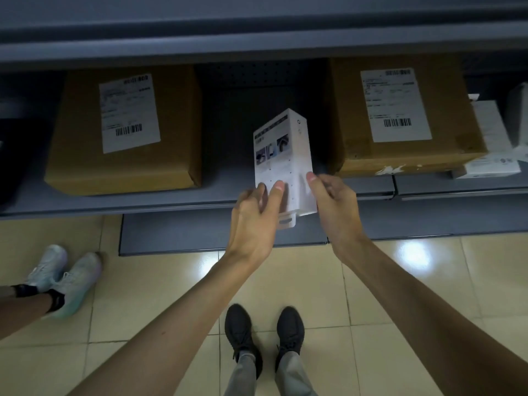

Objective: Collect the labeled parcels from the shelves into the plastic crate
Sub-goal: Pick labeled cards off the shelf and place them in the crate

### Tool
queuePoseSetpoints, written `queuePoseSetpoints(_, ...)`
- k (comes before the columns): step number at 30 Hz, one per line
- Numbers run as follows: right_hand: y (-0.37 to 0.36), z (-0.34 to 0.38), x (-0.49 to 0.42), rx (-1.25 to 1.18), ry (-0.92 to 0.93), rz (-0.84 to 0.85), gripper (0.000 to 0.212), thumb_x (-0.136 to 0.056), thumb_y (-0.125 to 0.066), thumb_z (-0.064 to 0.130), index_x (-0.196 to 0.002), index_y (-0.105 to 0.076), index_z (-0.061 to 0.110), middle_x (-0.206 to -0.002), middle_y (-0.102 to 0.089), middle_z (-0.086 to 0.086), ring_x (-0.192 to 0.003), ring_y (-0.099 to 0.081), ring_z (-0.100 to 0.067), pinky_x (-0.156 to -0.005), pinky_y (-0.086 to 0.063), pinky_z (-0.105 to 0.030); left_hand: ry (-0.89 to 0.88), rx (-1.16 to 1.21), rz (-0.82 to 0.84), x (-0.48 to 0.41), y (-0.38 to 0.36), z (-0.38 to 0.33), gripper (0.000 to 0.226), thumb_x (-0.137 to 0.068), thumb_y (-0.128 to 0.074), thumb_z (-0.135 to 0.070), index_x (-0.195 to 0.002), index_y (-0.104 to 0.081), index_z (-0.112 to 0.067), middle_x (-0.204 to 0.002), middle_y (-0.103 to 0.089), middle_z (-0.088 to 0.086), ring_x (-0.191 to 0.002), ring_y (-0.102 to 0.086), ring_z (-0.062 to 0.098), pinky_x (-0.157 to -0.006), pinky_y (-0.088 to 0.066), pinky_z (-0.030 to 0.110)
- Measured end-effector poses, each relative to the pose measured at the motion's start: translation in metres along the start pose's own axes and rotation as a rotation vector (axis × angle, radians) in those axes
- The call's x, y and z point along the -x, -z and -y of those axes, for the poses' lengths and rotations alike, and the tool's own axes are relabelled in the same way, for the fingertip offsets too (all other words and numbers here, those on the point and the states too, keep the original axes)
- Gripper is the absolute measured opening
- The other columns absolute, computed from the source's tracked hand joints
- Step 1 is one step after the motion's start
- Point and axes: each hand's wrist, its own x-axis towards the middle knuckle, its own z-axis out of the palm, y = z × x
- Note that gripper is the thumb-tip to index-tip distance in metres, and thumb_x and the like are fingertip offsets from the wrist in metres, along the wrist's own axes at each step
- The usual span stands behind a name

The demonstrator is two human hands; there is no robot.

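A small white printed box (281, 155) with a hang tab is held at the front of the grey shelf (171, 200), between two brown cardboard parcels. My left hand (255, 215) grips its lower left side and my right hand (333, 198) pinches its lower right edge. The left parcel (123, 130) and the right parcel (400, 115) each carry a white label with barcodes. No plastic crate is in view.
More white boxes (491, 147) lie on the shelf at the far right. A lower grey shelf (200, 232) juts out below. Another person's feet in light sneakers (65, 278) stand on the tiled floor at left; my own dark shoes (263, 335) are below.
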Motion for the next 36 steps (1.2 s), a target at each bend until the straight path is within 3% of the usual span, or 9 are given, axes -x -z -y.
queuePoseSetpoints(2, -0.005, -0.001, 0.006, 0.028, 0.038, 0.056, 0.019, -0.098, -0.06, 0.028, -0.106, -0.065, 0.012, -0.094, -0.071, -0.004, -0.089, -0.066, -0.016, -0.075, -0.054, -0.024, 0.005, 0.07, 0.004, 0.0, -0.002, 0.001, 0.048, -0.104, -0.04, -0.052, -0.097, -0.063, -0.01, -0.105, -0.059, 0.003, -0.088, -0.059, 0.01, -0.063, -0.044, 0.012)
queuePoseSetpoints(7, -0.02, -0.005, 0.011, 0.093, 0.093, 0.098, 0.021, -0.097, -0.061, 0.03, -0.107, -0.066, 0.013, -0.096, -0.069, -0.014, -0.09, -0.067, -0.03, -0.081, -0.056, -0.049, -0.007, 0.129, 0.049, 0.0, 0.003, 0.012, 0.029, -0.107, -0.04, -0.046, -0.111, -0.061, -0.028, -0.103, -0.064, -0.006, -0.091, -0.063, -0.001, -0.068, -0.049, 0.009)
queuePoseSetpoints(10, -0.029, -0.005, 0.011, 0.157, 0.142, 0.121, 0.028, -0.095, -0.063, 0.034, -0.117, -0.065, 0.017, -0.1, -0.067, -0.011, -0.092, -0.066, -0.026, -0.085, -0.056, -0.044, 0.021, 0.197, 0.09, 0.003, 0.012, 0.015, 0.021, -0.107, -0.04, -0.042, -0.107, -0.059, -0.033, -0.095, -0.064, -0.015, -0.084, -0.058, -0.016, -0.07, -0.044, 0.003)
queuePoseSetpoints(14, -0.037, -0.003, 0.009, 0.143, 0.118, 0.112, 0.03, -0.099, -0.057, 0.033, -0.122, -0.066, 0.016, -0.112, -0.066, -0.007, -0.098, -0.066, -0.013, -0.081, -0.056, -0.022, 0.075, 0.297, 0.092, 0.0, 0.019, 0.024, 0.032, -0.108, -0.039, -0.043, -0.126, -0.058, -0.025, -0.104, -0.068, -0.017, -0.096, -0.062, -0.009, -0.082, -0.045, 0.007)
queuePoseSetpoints(19, -0.041, -0.002, -0.001, 0.038, -0.015, 0.094, 0.025, -0.102, -0.051, 0.028, -0.116, -0.062, 0.011, -0.095, -0.064, 0.004, -0.082, -0.061, -0.003, -0.055, -0.043, -0.004, 0.019, 0.405, 0.063, -0.004, 0.038, 0.033, 0.045, -0.112, -0.03, -0.026, -0.154, -0.028, -0.044, -0.152, -0.045, -0.015, -0.136, -0.046, 0.007, -0.108, -0.045, 0.024)
queuePoseSetpoints(24, -0.057, 0.002, -0.014, 0.027, -0.08, 0.151, 0.017, -0.099, -0.058, 0.028, -0.095, -0.068, 0.014, -0.092, -0.073, 0.0, -0.084, -0.071, -0.015, -0.067, -0.057, -0.021, 0.048, 0.415, 0.042, -0.012, 0.053, 0.034, 0.049, -0.111, -0.03, -0.015, -0.157, -0.027, -0.033, -0.153, -0.043, -0.011, -0.126, -0.052, 0.001, -0.085, -0.044, 0.0)
queuePoseSetpoints(27, -0.061, 0.0, -0.02, 0.064, -0.059, 0.149, 0.012, -0.098, -0.061, 0.025, -0.092, -0.069, 0.018, -0.095, -0.075, -0.003, -0.088, -0.073, -0.021, -0.081, -0.06, -0.038, 0.116, 0.379, -0.006, -0.02, 0.054, 0.036, 0.042, -0.111, -0.034, -0.03, -0.152, -0.038, -0.034, -0.142, -0.054, -0.004, -0.115, -0.06, 0.003, -0.086, -0.049, 0.007)
queuePoseSetpoints(31, -0.052, -0.01, -0.023, 0.133, -0.03, 0.115, 0.008, -0.097, -0.061, 0.016, -0.1, -0.068, 0.017, -0.101, -0.075, -0.006, -0.091, -0.073, -0.021, -0.086, -0.059, -0.042, 0.09, 0.084, -0.023, -0.036, 0.046, 0.045, 0.03, -0.108, -0.038, -0.039, -0.124, -0.062, -0.03, -0.116, -0.049, 0.0, -0.117, -0.057, 0.024, -0.107, -0.046, 0.041)
queuePoseSetpoints(36, -0.046, -0.013, -0.022, 0.135, -0.001, 0.144, 0.009, -0.098, -0.06, 0.014, -0.102, -0.065, 0.021, -0.104, -0.074, -0.005, -0.092, -0.072, -0.019, -0.08, -0.06, -0.032, 0.051, -0.063, -0.017, -0.039, 0.041, 0.05, 0.034, -0.109, -0.04, -0.03, -0.137, -0.057, -0.022, -0.118, -0.044, 0.006, -0.112, -0.056, 0.024, -0.096, -0.046, 0.025)
